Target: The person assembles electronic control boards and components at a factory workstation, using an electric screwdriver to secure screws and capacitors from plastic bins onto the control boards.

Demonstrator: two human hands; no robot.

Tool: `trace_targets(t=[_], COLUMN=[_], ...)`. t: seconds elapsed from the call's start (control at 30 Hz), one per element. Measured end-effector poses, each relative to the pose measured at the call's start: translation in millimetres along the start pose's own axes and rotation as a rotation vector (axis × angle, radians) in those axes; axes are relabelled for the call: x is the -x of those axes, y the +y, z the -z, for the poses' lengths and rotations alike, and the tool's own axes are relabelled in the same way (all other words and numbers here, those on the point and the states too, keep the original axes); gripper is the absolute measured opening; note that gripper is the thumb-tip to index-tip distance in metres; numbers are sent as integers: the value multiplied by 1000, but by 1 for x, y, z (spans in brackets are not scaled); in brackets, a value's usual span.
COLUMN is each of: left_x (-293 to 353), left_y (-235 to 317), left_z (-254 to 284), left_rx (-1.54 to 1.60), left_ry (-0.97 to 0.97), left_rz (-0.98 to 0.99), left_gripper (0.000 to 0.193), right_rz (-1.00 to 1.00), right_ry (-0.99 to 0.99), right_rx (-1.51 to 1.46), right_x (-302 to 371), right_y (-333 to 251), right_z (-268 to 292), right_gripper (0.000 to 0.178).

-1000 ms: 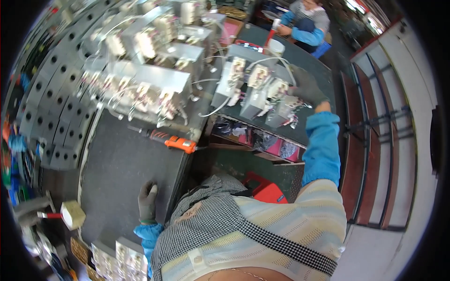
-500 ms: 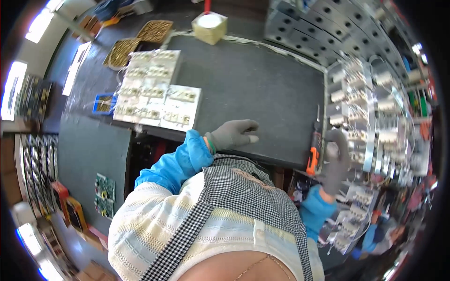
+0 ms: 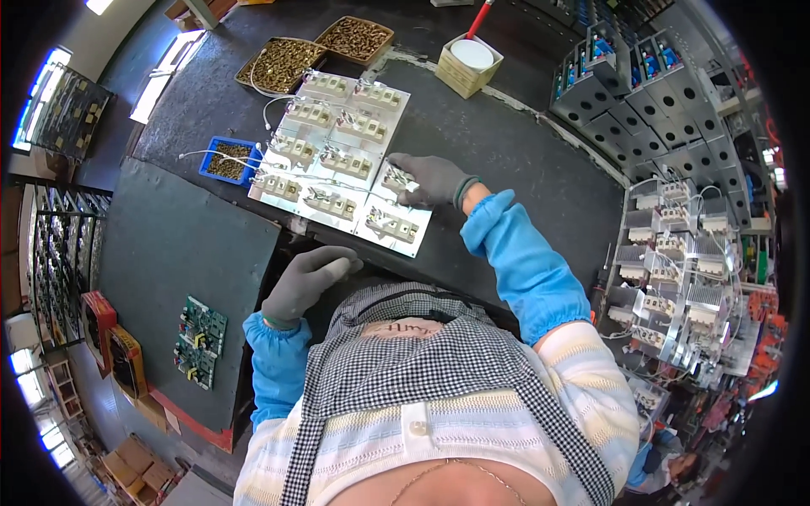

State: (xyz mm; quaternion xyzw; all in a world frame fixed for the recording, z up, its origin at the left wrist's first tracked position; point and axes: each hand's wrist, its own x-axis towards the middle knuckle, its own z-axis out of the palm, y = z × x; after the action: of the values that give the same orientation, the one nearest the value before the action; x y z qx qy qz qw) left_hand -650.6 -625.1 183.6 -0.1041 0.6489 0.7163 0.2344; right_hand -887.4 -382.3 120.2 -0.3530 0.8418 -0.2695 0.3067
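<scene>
Since the earlier frame, right hand point(image 3: 432, 180) has crossed from beside the orange-handled screwdriver to the metal plates; left hand point(image 3: 308, 285) has drawn back from the dark table point(image 3: 515, 160) to its near edge, close to the body. Both in grey gloves, blue sleeves above. Right fingers bend about a cream block on the plates' right-hand side, thumb lower; cannot tell whether they grasp it or only touch. Left fingers released, loosely bent, nothing seen in them; plates near. The metal plates point(image 3: 408, 245) lie side by side on the table, ahead of the body, slightly left. Cream blocks point(image 3: 346, 162) sit on them in rows, white wires point(image 3: 337, 184) trailing across. Just left of the plates: blue tray point(image 3: 226, 180), small brass-coloured pieces inside. Beyond their far end, two brown trays point(image 3: 389, 44) of similar pieces. Farther right, a pale yellow box point(image 3: 461, 80), white round top, red handle point(image 3: 480, 18) rising behind. Green circuit board point(image 3: 200, 341) on the left-hand surface, well apart. Grey metal cases point(image 3: 666, 105) with round holes stand stacked far right.
</scene>
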Motion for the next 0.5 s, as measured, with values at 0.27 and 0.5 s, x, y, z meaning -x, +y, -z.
trace_targets(t=[0.27, 0.5], left_x=[-55, -123], left_y=[-30, 37], left_z=[-3, -94], left_rx=[199, 771], left_ry=[-215, -385], left_rz=[157, -100], left_gripper=[74, 74], right_rz=[-96, -420], right_ry=[501, 774], right_rx=[16, -208], right_x=[89, 185], right_y=[5, -56], right_z=[13, 36], right_gripper=[86, 80])
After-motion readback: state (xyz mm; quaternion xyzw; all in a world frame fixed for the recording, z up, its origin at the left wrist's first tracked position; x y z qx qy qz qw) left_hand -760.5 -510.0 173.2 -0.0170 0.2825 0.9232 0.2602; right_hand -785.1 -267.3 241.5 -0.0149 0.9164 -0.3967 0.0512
